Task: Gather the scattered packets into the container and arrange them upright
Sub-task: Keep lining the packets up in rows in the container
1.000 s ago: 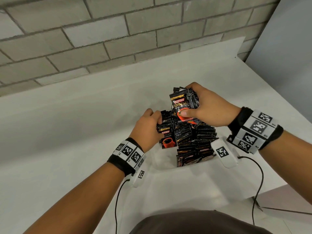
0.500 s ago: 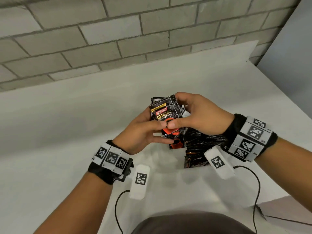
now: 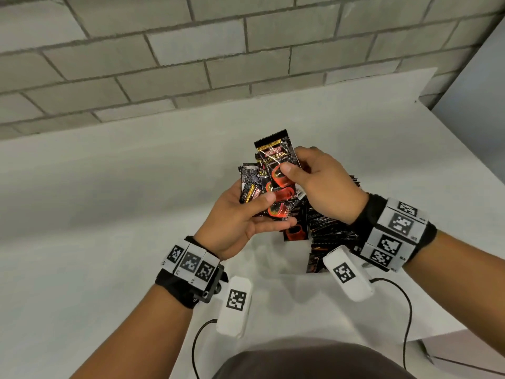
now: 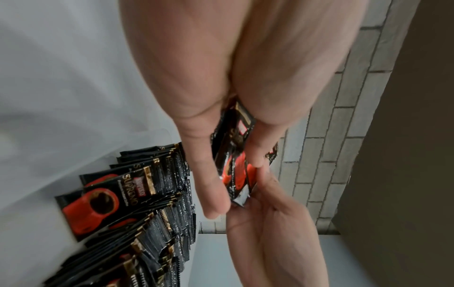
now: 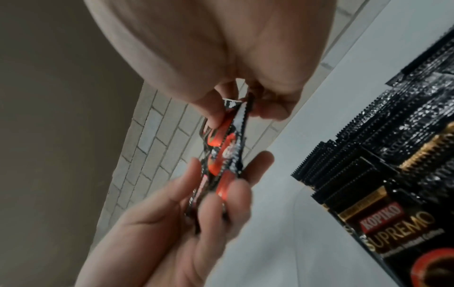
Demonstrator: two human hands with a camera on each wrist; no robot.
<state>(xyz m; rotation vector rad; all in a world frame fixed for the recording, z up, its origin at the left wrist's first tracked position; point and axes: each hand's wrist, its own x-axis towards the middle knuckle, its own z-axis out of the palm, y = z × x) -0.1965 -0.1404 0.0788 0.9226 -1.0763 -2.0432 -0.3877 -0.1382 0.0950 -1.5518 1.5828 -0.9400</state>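
Black foil bundle: a small fan of packets (image 3: 269,187) is held up in the air between both hands, above and just in front of the rows already standing in the container
Top packet (image 3: 278,162): foremost of the fan, tilted a little, its serrated edge sticking out above the right thumb
Right hand (image 3: 322,184): pinches the top packet, thumb on the printed face and fingers curled behind it
Left hand (image 3: 240,217): grips the lower end of the fan, thumb pressed across the front, fingers cupped underneath
Filed packets (image 4: 137,196): packed on edge in tight rows below and to the wrist side of both grips, one facing packet showing its red cup
Container (image 3: 262,258): clear and hard to make out; only a faint wall shows beneath the left hand
Step in hand: judged to be squaring a gathered handful so the edges line up before filing
Next move calls for: closing the fan flush, turning it on edge, then lowering it into a gap beside the standing rows without knocking them over
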